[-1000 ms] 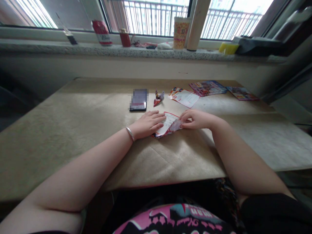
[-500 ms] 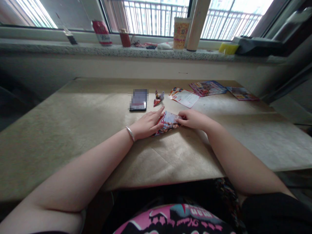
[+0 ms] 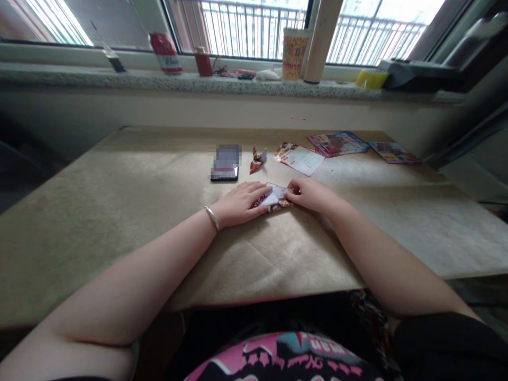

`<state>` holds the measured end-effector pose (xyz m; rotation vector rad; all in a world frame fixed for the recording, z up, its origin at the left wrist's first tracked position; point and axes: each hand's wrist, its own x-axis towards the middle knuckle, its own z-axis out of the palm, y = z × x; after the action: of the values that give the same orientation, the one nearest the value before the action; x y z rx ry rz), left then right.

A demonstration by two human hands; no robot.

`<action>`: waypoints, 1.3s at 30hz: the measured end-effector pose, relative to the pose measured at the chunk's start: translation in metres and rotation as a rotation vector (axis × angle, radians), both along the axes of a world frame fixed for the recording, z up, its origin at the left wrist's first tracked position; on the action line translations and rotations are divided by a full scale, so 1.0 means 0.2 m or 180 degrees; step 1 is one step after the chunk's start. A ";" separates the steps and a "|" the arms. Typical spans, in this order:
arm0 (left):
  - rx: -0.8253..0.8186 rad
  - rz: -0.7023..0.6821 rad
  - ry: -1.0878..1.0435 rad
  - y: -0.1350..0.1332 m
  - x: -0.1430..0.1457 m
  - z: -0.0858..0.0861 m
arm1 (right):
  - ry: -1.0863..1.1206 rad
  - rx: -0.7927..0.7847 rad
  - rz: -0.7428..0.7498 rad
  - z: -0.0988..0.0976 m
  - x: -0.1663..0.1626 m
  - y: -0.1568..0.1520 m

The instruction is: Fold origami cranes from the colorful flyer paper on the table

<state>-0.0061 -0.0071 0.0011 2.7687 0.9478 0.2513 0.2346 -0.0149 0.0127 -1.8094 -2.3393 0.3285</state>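
A small folded printed paper (image 3: 275, 198), white with red and dark print, lies on the brown paper-covered table (image 3: 159, 201). My left hand (image 3: 238, 203), a bracelet on its wrist, rests flat on the paper's left side with the fingers stretched out. My right hand (image 3: 309, 193) pinches the paper's right edge with curled fingers. The paper is partly hidden under both hands.
A phone (image 3: 225, 164) lies just beyond my left hand, a small folded paper figure (image 3: 257, 160) beside it. Printed leaflets (image 3: 301, 157) and booklets (image 3: 337, 143) lie at the back right. A can (image 3: 165, 53), cups and other items stand on the windowsill.
The paper was a wider sheet a second ago; it has been folded over and is now smaller and flatter. Both hands have moved closer together on it.
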 end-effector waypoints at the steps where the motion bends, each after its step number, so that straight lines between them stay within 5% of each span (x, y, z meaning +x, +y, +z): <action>1: 0.0009 -0.0010 -0.0002 0.00 0.00 0.00 | -0.0001 0.0011 -0.0013 0.00 0.00 0.00; 39: -0.0055 0.0167 -0.0105 0.00 0.02 -0.01 | 0.0593 0.0653 0.0124 -0.08 -0.05 0.05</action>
<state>-0.0025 -0.0080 0.0000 2.7181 1.0104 0.2944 0.2256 -0.0058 -0.0042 -1.5704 -2.1944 0.2406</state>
